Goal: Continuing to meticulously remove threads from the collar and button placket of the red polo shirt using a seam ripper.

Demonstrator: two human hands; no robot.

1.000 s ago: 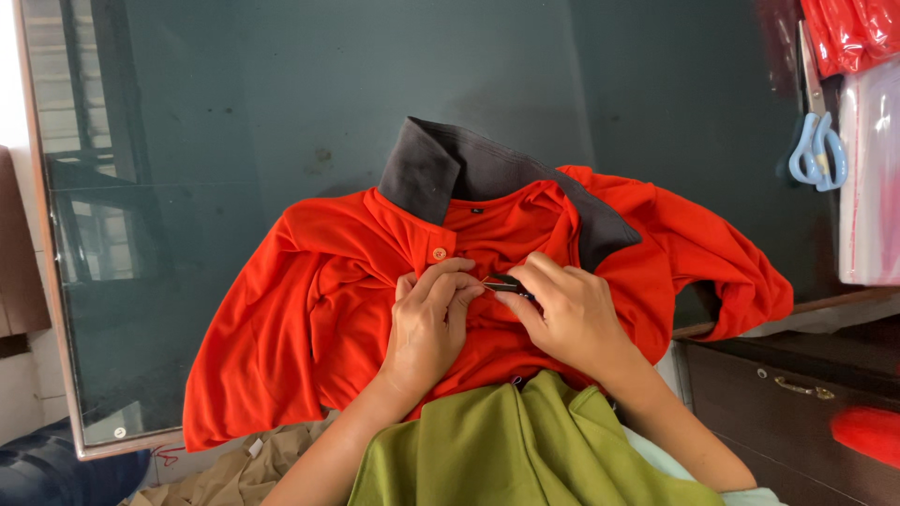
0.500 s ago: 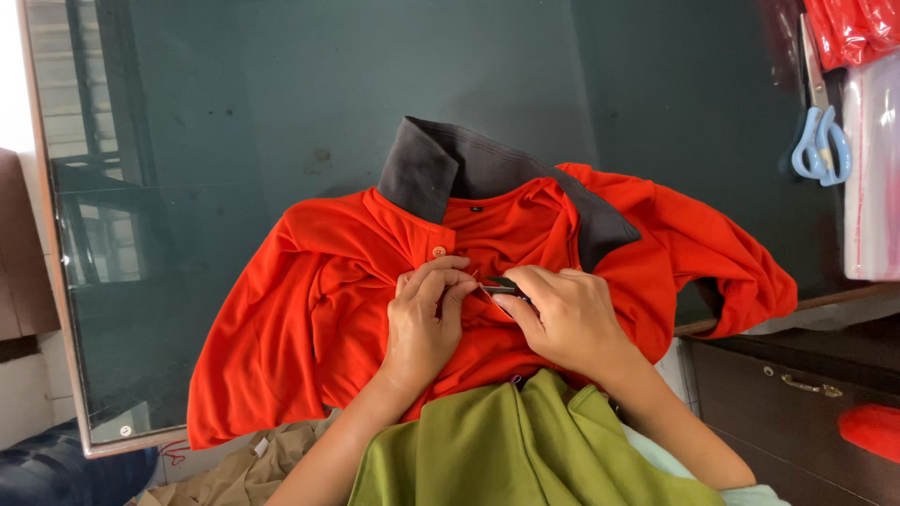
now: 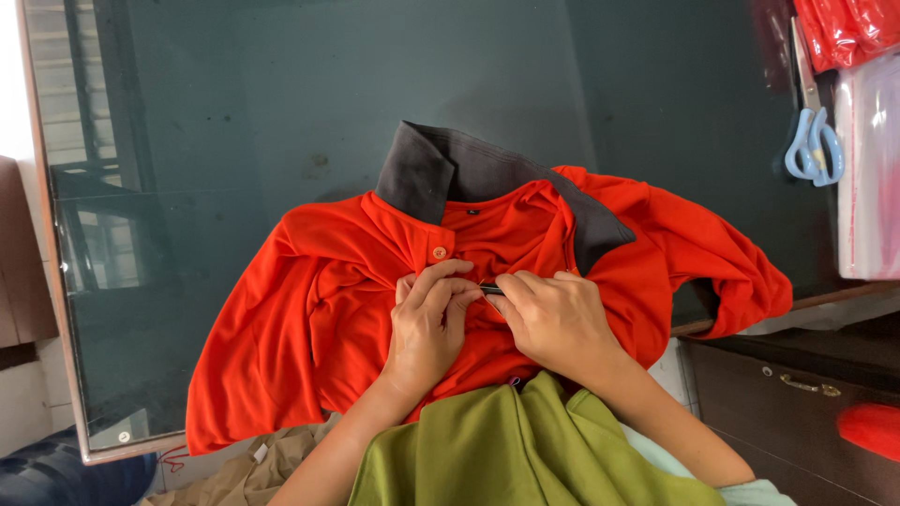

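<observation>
place: garment workroom | signs: glass-topped table [image 3: 234, 141], scissors [image 3: 814, 141], bagged red garments [image 3: 848, 33]

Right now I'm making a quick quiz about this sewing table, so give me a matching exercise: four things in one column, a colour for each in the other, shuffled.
Things:
1. shirt
2. collar
3. scissors
4. cloth nearest the camera

Colours:
A. light blue handles
B. olive green
C. orange-red
D. dark grey

Pairs: 1-C, 2-D, 3-A, 4-B
</observation>
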